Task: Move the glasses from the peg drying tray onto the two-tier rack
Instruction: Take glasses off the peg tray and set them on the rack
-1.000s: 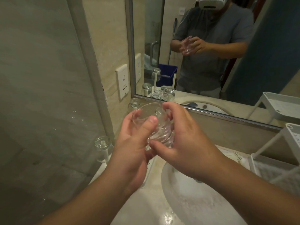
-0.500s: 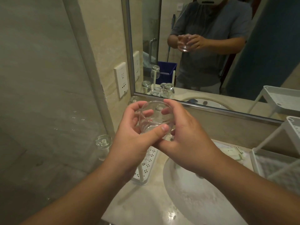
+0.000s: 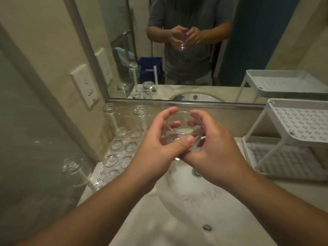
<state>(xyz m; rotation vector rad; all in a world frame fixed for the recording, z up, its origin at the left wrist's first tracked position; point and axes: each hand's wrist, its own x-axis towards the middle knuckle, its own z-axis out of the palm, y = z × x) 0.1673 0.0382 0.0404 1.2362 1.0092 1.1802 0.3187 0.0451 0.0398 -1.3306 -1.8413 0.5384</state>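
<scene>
Setting: bathroom counter [image 3: 145,226] with a white sink [image 3: 191,197], under a wall mirror [image 3: 195,50].
Change, glass: over the last second the glass [image 3: 182,132] has been turned from a tilted, side-on position to upright, mouth up.
Change, view: the camera now looks lower, so more of the sink and both rack shelves show.
Left hand: left hand [image 3: 156,144] is curled round the glass, thumb across the near wall, fingertips on the far rim.
Right hand: right hand [image 3: 213,144] is curled round the opposite side, fingers hooked over the rim.
Glass location: held in the air above the back edge of the sink, between the tray and the rack, touching neither.
Task meaning: the glass is off the tray and appears oriented for setting down; judged step is the carry to the right. Placement is not yet done.
Peg drying tray: tray [image 3: 101,174] sits at the left of the counter and holds many glasses [image 3: 117,144] upside down. Three more are raised on tall pegs [image 3: 85,178]. Exact count cannot be told.
Two-tier rack: rack [image 3: 300,125] stands at the right of the counter. No glass is visible on the upper shelf or the lower shelf [image 3: 284,158].
Remaining: most of the task, judging by the loaded tray.
</scene>
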